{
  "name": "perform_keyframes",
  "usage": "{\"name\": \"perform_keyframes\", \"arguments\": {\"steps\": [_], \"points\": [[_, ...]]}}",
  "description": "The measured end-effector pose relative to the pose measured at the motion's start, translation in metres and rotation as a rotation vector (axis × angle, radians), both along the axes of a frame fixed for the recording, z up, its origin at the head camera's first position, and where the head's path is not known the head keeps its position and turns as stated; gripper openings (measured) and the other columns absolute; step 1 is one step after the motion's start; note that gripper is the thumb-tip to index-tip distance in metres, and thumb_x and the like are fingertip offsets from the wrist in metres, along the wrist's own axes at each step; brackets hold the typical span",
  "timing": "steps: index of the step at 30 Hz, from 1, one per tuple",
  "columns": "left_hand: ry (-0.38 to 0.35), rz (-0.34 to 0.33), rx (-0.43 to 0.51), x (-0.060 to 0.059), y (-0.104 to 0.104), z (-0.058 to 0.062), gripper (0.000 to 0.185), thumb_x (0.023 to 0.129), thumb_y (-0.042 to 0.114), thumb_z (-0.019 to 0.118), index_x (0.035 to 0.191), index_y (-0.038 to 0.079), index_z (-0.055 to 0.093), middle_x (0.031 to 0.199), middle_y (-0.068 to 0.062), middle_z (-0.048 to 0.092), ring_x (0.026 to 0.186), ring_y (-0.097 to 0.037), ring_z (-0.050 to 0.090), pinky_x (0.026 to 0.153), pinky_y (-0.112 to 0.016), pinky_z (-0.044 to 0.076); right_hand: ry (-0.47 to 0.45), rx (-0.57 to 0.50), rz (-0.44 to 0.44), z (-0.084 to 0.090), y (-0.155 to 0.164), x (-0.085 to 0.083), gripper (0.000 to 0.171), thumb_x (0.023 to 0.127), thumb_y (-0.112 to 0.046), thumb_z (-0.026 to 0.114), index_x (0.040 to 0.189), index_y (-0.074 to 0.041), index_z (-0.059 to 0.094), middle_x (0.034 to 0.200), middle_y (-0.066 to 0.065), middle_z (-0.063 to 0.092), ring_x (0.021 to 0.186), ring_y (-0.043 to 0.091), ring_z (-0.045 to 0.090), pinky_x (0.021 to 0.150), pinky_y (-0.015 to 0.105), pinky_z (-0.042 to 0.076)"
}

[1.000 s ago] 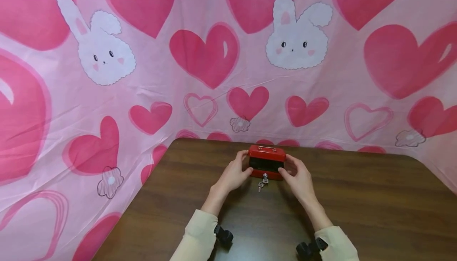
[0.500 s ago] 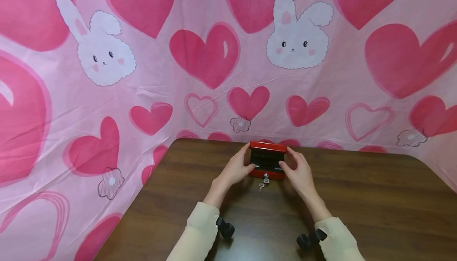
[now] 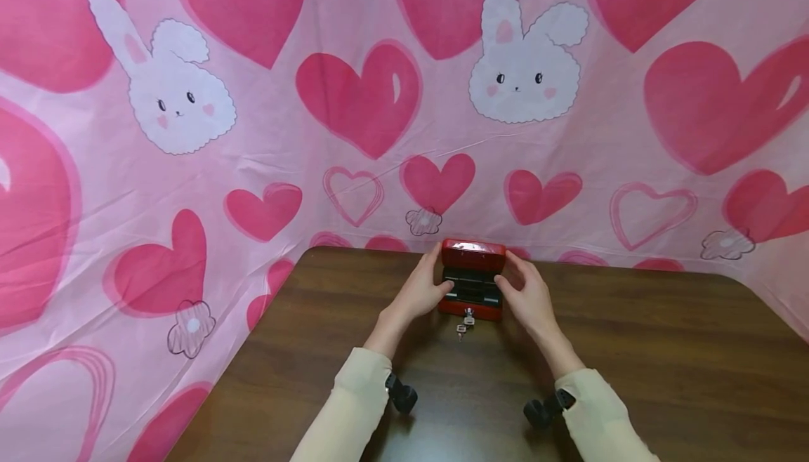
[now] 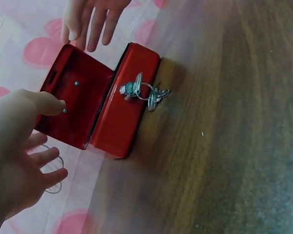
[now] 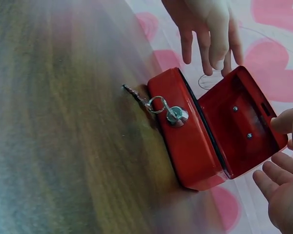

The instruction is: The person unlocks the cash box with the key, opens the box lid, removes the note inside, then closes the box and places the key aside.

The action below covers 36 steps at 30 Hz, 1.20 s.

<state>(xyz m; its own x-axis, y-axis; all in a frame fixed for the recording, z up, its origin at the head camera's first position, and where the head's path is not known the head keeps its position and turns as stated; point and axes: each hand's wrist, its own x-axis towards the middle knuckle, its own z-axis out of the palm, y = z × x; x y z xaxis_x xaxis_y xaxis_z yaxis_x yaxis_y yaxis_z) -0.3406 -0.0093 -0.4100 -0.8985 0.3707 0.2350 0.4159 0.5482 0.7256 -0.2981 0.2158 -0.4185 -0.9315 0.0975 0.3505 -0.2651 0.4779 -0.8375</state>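
Note:
A small red cash box [image 3: 468, 309] stands on the table with its lid [image 3: 474, 255] raised and leaning back. Black lining [image 3: 469, 285] shows inside it in the head view. A round lock [image 4: 129, 89] on the front face carries a ring of small keys [image 4: 157, 96]. My left hand [image 3: 418, 295] is at the left side of the lid, index fingertip by its upper corner, thumb in front. On the opposite side my right hand [image 3: 529, 300] mirrors it, fingertips at the lid's edge. Both hands' other fingers stay loosely extended in the wrist views.
The brown wooden table [image 3: 632, 350] extends to both sides and toward the person. Behind its far edge, close to the box, hangs a pink cloth [image 3: 379, 132] printed with hearts and rabbits. Each wrist wears a black camera [image 3: 402, 395].
The lid has swung up and back from partly raised to wide open, showing the inside of the box. Both hands have followed it upward and away at its sides.

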Motion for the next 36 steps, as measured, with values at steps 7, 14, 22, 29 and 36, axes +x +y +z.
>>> {"name": "perform_keyframes", "arguments": {"steps": [7, 14, 22, 29, 36], "points": [[-0.033, 0.000, 0.022, -0.004, 0.001, -0.002, 0.084, 0.093, 0.019, 0.067, 0.160, 0.016, 0.018, 0.164, -0.006, 0.027, 0.152, -0.023, 0.026, 0.122, -0.047, 0.024, 0.002, 0.011, 0.030, 0.002, 0.001, -0.005, 0.059, 0.097, -0.012, 0.061, 0.151, -0.002, 0.039, 0.147, 0.023, 0.048, 0.134, 0.038, 0.049, 0.109, 0.049, 0.041], [-0.055, 0.008, 0.019, -0.006, 0.002, -0.004, 0.082, 0.094, 0.019, 0.066, 0.160, 0.016, 0.018, 0.165, -0.005, 0.025, 0.152, -0.023, 0.025, 0.122, -0.046, 0.024, -0.015, -0.010, 0.064, 0.002, 0.000, -0.008, 0.059, 0.098, -0.011, 0.060, 0.151, -0.002, 0.037, 0.150, 0.023, 0.046, 0.136, 0.038, 0.048, 0.111, 0.050, 0.040], [-0.053, 0.028, 0.038, 0.002, -0.004, -0.006, 0.073, 0.094, 0.019, 0.065, 0.157, 0.015, 0.028, 0.159, -0.009, 0.036, 0.147, -0.026, 0.034, 0.120, -0.049, 0.030, 0.004, -0.024, 0.029, 0.000, 0.003, 0.002, 0.053, 0.097, -0.012, 0.062, 0.147, -0.003, 0.044, 0.145, 0.024, 0.049, 0.133, 0.040, 0.049, 0.109, 0.051, 0.042], [-0.080, 0.050, 0.058, 0.014, -0.011, -0.015, 0.063, 0.095, 0.021, 0.064, 0.152, 0.013, 0.039, 0.154, -0.011, 0.043, 0.143, -0.028, 0.040, 0.117, -0.050, 0.033, 0.007, 0.001, -0.013, -0.007, 0.006, 0.014, 0.047, 0.096, -0.014, 0.063, 0.140, -0.002, 0.051, 0.135, 0.022, 0.053, 0.126, 0.038, 0.052, 0.104, 0.054, 0.045], [-0.097, 0.081, 0.082, 0.024, -0.012, -0.024, 0.060, 0.095, 0.022, 0.064, 0.150, 0.015, 0.042, 0.152, -0.010, 0.046, 0.142, -0.029, 0.043, 0.116, -0.053, 0.035, -0.039, 0.041, -0.001, -0.012, 0.008, 0.020, 0.047, 0.096, -0.017, 0.065, 0.139, -0.004, 0.052, 0.134, 0.019, 0.054, 0.124, 0.035, 0.052, 0.104, 0.054, 0.046]]}}
